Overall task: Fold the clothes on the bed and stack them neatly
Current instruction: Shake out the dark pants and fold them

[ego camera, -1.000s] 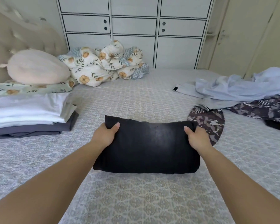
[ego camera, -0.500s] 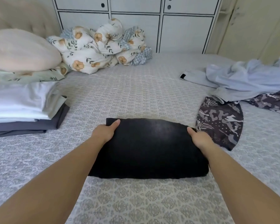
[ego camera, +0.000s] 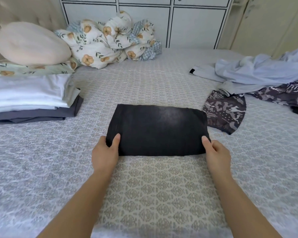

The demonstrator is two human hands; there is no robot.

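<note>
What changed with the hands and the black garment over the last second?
Both hands slid from the black garment's far corners to its near corners; the left hand and right hand now pinch those, thumbs on top. The garment stayed folded flat on the bed; the stack and loose clothes are unchanged.

bed (ego camera: 144, 79) open ahead — folded stack (ego camera: 33, 98) left

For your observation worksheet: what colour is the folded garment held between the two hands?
Black, a plain folded garment with a faint sheen, seen in the head view.
</note>
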